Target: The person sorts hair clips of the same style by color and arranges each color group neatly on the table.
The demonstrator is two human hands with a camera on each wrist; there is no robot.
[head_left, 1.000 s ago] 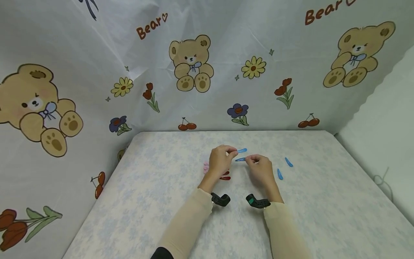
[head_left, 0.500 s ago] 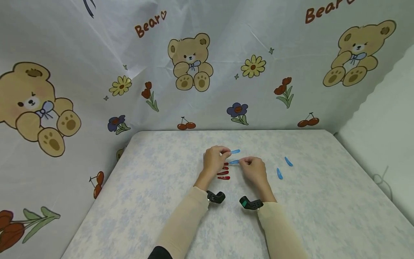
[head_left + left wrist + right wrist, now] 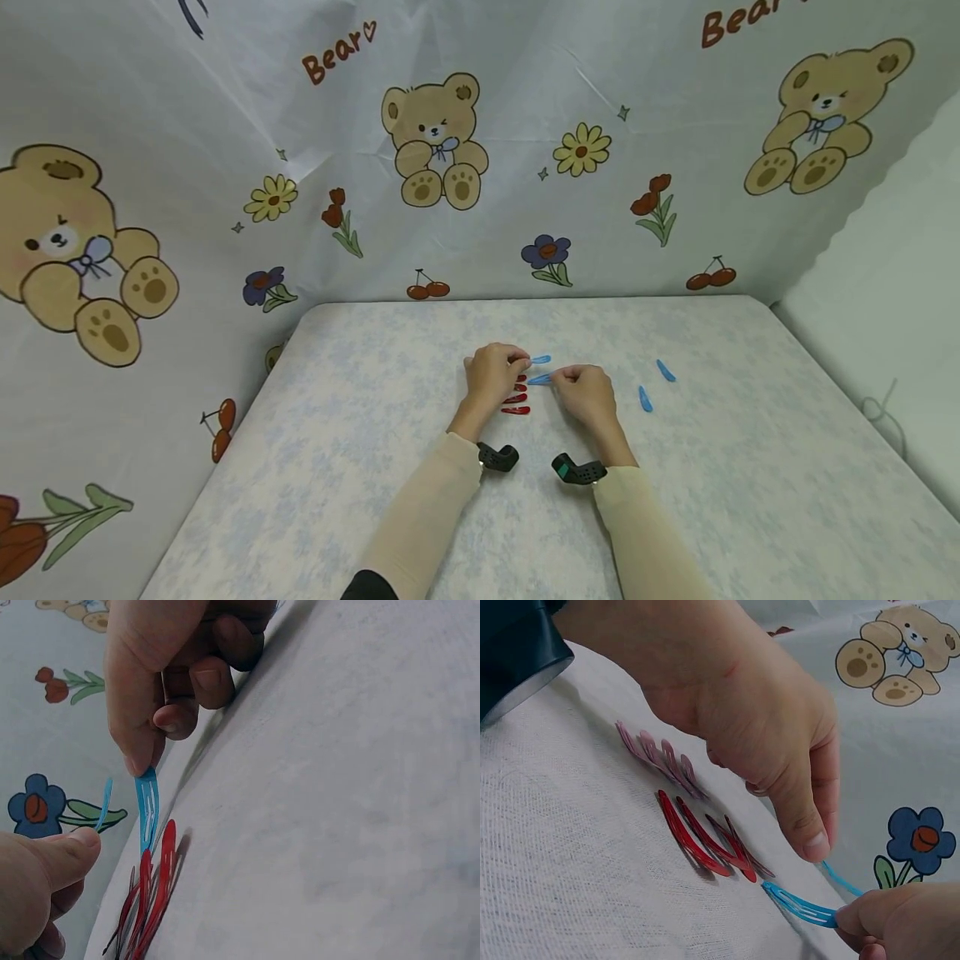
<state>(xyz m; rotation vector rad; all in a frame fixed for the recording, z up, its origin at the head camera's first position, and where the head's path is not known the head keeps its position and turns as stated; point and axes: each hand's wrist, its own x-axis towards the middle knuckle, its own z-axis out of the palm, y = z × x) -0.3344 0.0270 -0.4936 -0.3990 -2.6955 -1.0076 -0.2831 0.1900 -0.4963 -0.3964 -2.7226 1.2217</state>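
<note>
My left hand (image 3: 492, 377) pinches the end of a blue hair clip (image 3: 541, 359), which points right. Just nearer to me, my right hand (image 3: 587, 396) pinches a second blue hair clip (image 3: 801, 906) between thumb and finger. The free tip of that clip points left, close to a row of several red hair clips (image 3: 515, 410) on the table. Beyond the red ones, in the right wrist view, lie several pink hair clips (image 3: 660, 757); my left hand hides them in the head view. In the left wrist view, the right-hand clip (image 3: 148, 810) overlaps the tip of a red one.
Two more blue hair clips (image 3: 646, 398) lie on the table to the right of my right hand. The table (image 3: 337, 500) has a pale mottled cover, and a bear-print curtain (image 3: 480, 250) hangs along its back edge. A white cord (image 3: 881, 412) hangs at the far right.
Both hands have shifted left, each still pinching its blue clip. The right-hand clip has come close to the red row. The pink clips have gone out of sight behind my left hand.
</note>
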